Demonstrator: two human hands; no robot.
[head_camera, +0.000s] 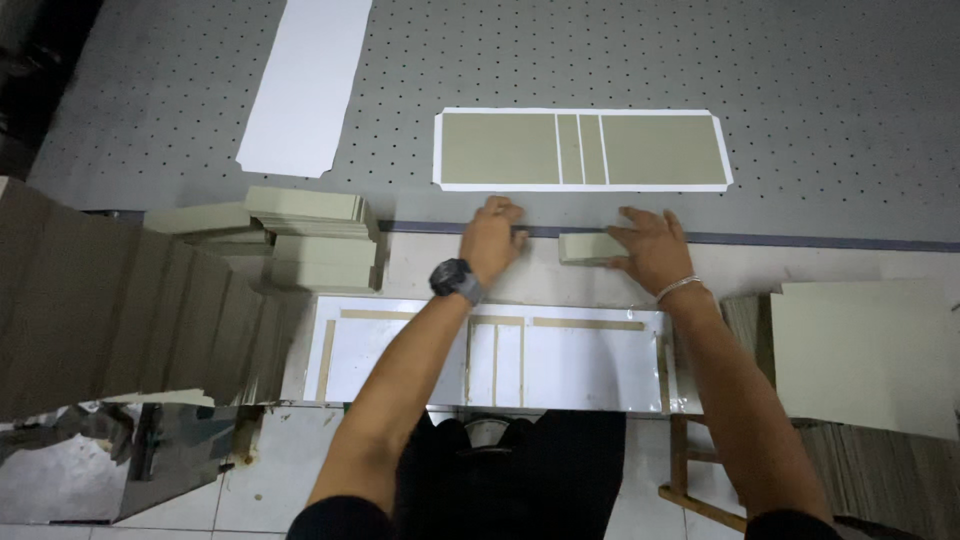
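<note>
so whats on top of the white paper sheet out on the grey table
Four grey-green cardboard pieces lie flat on the white paper sheet in a row: two wide, two narrow strips between. The sheet hides the perforated grey table beneath.

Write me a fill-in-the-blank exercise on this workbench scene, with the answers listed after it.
1. The right hand rests on a small stack of grey ____ strips.
2. The left hand has a dark ____ on its wrist.
3. The white sheet on the perforated grey table carries ____ grey panels.
4. The blank white sheet lies to the ____ of that sheet.

Missing words: cardboard; watch; four; left
</note>
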